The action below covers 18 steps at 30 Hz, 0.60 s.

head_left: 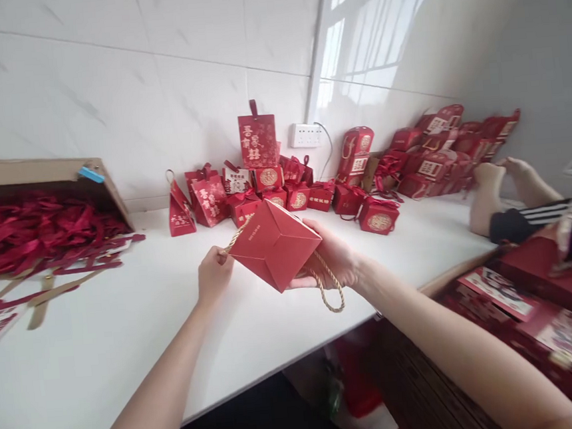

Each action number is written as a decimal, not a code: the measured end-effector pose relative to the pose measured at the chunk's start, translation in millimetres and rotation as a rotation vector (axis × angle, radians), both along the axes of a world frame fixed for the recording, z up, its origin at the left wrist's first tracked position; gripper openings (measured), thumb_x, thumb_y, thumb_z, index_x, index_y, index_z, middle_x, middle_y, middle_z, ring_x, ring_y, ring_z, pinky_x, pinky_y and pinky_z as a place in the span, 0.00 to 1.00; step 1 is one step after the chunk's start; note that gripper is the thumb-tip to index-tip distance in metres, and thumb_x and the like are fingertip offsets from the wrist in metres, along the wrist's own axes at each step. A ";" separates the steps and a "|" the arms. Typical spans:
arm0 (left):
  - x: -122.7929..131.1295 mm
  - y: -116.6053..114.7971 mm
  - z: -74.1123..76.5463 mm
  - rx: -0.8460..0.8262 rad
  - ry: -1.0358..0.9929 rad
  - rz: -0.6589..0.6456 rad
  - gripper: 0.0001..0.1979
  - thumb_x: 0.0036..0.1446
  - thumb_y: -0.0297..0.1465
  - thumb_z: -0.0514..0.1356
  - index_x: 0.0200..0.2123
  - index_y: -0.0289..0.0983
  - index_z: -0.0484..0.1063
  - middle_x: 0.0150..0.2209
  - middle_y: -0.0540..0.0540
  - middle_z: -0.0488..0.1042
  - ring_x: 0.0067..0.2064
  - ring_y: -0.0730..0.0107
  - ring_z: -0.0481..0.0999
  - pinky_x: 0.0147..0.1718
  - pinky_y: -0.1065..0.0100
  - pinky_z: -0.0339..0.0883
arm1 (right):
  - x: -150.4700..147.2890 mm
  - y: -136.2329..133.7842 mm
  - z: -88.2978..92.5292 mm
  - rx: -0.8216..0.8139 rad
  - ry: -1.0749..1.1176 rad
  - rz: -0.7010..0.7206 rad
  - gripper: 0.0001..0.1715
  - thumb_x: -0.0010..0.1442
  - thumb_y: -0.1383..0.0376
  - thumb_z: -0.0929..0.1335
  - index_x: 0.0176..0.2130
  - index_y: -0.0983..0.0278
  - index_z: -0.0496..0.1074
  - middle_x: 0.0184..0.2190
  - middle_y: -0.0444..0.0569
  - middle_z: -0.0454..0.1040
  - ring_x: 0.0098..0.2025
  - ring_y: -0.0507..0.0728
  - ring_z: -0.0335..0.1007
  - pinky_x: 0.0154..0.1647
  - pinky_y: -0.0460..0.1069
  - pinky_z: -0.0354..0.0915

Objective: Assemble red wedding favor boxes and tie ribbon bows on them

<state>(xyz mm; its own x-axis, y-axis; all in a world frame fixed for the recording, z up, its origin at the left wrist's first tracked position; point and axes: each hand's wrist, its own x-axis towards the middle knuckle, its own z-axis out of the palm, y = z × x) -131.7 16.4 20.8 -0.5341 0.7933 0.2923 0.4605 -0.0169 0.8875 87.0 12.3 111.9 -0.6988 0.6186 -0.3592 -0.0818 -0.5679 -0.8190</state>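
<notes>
I hold a small red gift box [273,243] above the white table [103,364], its folded base turned toward me. My right hand [330,258] cups the box from behind and below, fingers wrapped around it. My left hand [214,273] is closed in a pinch on the gold cord handle [235,235] at the box's left corner. Another loop of gold cord [330,291] hangs below my right hand.
Several finished red boxes [263,183] are piled against the tiled wall, and more [435,151] lie at the right. A cardboard box of red ribbons [36,223] lies at the left. Another person's bare feet [504,189] rest on the table's right end. Flat red cards [549,311] lie lower right.
</notes>
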 end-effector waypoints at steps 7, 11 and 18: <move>2.5 3.5 1.2 -0.094 0.105 -0.079 0.07 0.46 0.32 0.59 0.22 0.40 0.63 0.21 0.52 0.68 0.27 0.67 0.67 0.29 0.66 0.58 | 110.9 -54.0 10.0 0.733 -0.418 -0.447 0.32 0.54 0.42 0.63 0.46 0.63 0.65 0.39 0.53 0.71 0.42 0.63 0.72 0.43 0.64 0.70; 56.8 -12.2 15.0 0.019 0.058 -0.367 0.08 0.50 0.39 0.57 0.26 0.42 0.67 0.27 0.51 0.72 0.31 0.62 0.72 0.32 0.63 0.64 | 178.2 -117.6 -2.4 1.505 -0.985 -0.766 0.48 0.43 0.52 0.75 0.58 0.59 0.54 0.51 0.56 0.61 0.53 0.67 0.63 0.53 0.65 0.63; 221.3 -90.3 62.4 0.339 0.089 -1.091 0.19 0.54 0.42 0.59 0.47 0.41 0.66 0.46 0.46 0.70 0.45 0.66 0.73 0.39 0.68 0.70 | 222.8 -183.3 -22.7 1.734 -1.293 -0.688 0.54 0.48 0.53 0.74 0.63 0.60 0.44 0.53 0.61 0.55 0.55 0.68 0.58 0.47 0.64 0.68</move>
<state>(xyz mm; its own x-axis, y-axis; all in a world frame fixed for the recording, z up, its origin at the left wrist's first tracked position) 89.6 -73.9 83.1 0.4236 0.6945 0.5816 0.1148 -0.6780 0.7260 309.8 -171.0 89.3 -0.2264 0.7019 0.6753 0.9175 0.3864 -0.0941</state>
